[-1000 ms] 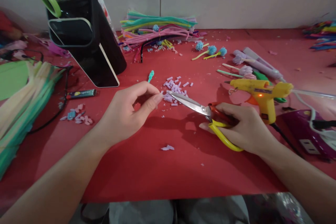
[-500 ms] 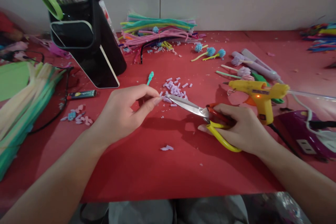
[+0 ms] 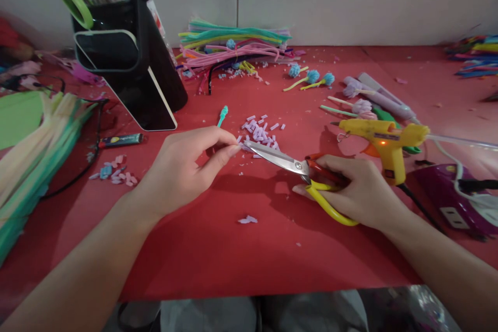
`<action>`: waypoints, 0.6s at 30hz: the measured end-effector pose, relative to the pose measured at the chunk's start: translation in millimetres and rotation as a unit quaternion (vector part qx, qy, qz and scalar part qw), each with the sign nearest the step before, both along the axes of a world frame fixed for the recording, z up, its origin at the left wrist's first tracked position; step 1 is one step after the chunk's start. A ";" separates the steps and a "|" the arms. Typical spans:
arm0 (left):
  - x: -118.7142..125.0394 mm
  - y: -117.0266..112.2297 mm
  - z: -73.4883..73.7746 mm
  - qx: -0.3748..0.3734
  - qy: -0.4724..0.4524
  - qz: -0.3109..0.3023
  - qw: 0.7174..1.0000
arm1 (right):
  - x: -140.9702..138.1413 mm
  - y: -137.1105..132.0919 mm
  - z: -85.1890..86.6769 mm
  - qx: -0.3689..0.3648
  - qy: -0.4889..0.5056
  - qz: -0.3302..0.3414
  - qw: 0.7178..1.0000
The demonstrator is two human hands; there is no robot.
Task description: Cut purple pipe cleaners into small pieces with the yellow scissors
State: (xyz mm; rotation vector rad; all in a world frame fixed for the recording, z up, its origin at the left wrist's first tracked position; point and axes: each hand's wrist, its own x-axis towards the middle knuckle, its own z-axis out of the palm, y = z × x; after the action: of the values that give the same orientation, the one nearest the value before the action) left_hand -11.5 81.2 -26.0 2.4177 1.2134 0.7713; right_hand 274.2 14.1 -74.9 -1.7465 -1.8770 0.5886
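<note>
My right hand (image 3: 356,187) grips a pair of scissors (image 3: 278,158) by its red and yellow handles, the blades closed or nearly so and pointing left. Thumb and forefinger of my left hand (image 3: 190,166) are pinched together right by the blade tips. What they hold looks like a tiny lilac piece, mostly hidden by the fingers. Just beyond the blades lies a pile of short lilac cut pieces (image 3: 259,127). A teal stem with a knotted tip (image 3: 223,114) lies behind my left hand. A few lilac scraps (image 3: 248,219) rest nearer to me.
A yellow glue gun (image 3: 383,137) with its light on stands right, by a purple power strip (image 3: 447,192). Blue pompom stems (image 3: 312,77) lie behind. A black bottle (image 3: 163,72) stands left, near a lighter (image 3: 121,140). Fuzzy stem bundles (image 3: 237,36) lie against the wall.
The scissor tips have shifted very slightly left and down beside my left fingertips. Both hands otherwise keep their places, and the things on the table have not moved.
</note>
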 end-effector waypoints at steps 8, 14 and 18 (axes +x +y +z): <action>-0.3 0.6 -2.9 0.028 0.007 -0.012 1.000 | -1.5 0.9 -0.3 0.001 0.017 -0.002 1.000; -0.3 0.0 -2.8 0.031 0.009 -0.018 0.999 | -0.2 1.2 -1.5 0.002 0.007 -0.001 1.000; -0.2 0.4 -3.2 0.031 0.009 -0.017 0.999 | -0.1 1.7 -2.1 0.016 0.007 -0.005 1.000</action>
State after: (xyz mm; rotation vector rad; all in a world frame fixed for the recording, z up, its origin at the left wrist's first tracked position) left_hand -11.7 81.6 -29.3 2.4931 1.1680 0.7907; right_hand 274.2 15.9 -77.0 -1.7272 -1.8572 0.5629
